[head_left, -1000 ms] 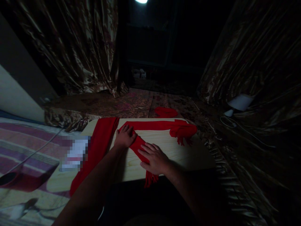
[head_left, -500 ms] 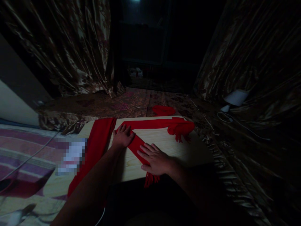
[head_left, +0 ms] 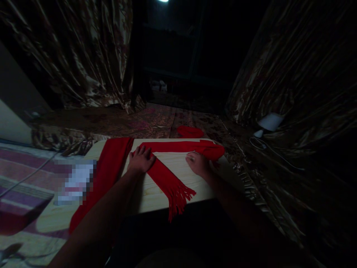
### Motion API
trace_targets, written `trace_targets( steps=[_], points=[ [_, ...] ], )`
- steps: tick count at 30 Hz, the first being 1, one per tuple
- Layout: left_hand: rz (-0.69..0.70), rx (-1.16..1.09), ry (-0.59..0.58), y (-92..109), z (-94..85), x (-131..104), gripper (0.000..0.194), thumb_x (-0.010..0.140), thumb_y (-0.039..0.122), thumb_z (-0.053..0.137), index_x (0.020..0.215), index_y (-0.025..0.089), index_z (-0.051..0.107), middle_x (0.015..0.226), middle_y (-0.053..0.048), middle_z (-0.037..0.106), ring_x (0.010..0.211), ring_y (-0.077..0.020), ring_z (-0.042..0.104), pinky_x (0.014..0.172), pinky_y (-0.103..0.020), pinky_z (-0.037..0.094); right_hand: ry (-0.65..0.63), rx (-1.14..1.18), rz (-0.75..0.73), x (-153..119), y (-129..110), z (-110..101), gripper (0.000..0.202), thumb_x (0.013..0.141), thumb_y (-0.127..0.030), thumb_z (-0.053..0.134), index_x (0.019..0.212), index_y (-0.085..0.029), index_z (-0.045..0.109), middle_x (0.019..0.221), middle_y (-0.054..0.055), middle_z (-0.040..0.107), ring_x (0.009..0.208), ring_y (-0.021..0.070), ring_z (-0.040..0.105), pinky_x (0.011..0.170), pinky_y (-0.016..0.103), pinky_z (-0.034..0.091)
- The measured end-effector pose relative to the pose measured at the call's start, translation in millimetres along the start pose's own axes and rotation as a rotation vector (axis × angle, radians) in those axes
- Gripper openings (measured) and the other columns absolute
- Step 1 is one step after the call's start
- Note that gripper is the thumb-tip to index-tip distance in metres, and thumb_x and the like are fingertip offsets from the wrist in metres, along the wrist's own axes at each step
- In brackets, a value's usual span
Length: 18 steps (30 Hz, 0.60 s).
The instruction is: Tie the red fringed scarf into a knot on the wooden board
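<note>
A red scarf [head_left: 167,174] lies on a pale wooden table [head_left: 156,195], folded at a corner, one fringed end spread toward me. My left hand [head_left: 141,159] rests flat on that corner with its fingers spread. My right hand [head_left: 197,163] is closed at the near edge of the scarf's far strip, beside the bunched other end. Its curled fingers hide whatever they hold, if anything. Another length of red cloth [head_left: 113,163] runs down the left side of the table, partly behind my left forearm.
Beyond the table lies another red cloth bundle [head_left: 190,131] on patterned fabric. A white lamp [head_left: 270,121] with a cord stands at the right. Dark curtains [head_left: 111,56] hang at the back. On the left are striped bedding [head_left: 25,175] and a blurred-out item [head_left: 79,178].
My right hand has left the fringed end, moved up and right to the far strip, and curled its fingers. The fringe now shows fully. My left hand stays on the fold.
</note>
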<state>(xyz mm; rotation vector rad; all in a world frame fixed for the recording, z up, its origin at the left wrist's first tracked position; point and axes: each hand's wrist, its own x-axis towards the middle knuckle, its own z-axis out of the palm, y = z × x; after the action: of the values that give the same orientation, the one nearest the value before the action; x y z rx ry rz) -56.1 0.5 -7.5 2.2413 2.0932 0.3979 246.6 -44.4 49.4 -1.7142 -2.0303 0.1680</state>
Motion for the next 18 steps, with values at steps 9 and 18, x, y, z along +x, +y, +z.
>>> trace_targets(
  steps=[9,18],
  points=[
    [-0.012,-0.028,0.009,1.1,-0.1,0.2,0.071,0.095,0.062,0.029,0.153,0.025,0.043,0.164,-0.012,0.031,0.152,-0.0375,0.019,0.115,-0.064,0.020,0.012,-0.481,0.404,28.0,66.0,-4.9,0.064,0.084,-0.059,0.061,0.128,-0.012,0.056,0.131,0.025,0.057,0.116,0.0393,0.058,0.091,0.049,0.046],
    [-0.032,-0.039,-0.011,1.3,0.8,2.4,0.071,0.094,0.062,0.031,0.153,0.025,0.043,0.164,-0.011,0.029,0.152,-0.0370,0.019,0.116,-0.064,0.018,0.000,-0.126,0.239,69.1,80.7,-60.2,0.021,0.074,-0.012,0.056,0.093,-0.017,0.063,0.088,0.008,0.071,0.083,0.0200,0.064,0.071,0.025,0.045]
  ],
)
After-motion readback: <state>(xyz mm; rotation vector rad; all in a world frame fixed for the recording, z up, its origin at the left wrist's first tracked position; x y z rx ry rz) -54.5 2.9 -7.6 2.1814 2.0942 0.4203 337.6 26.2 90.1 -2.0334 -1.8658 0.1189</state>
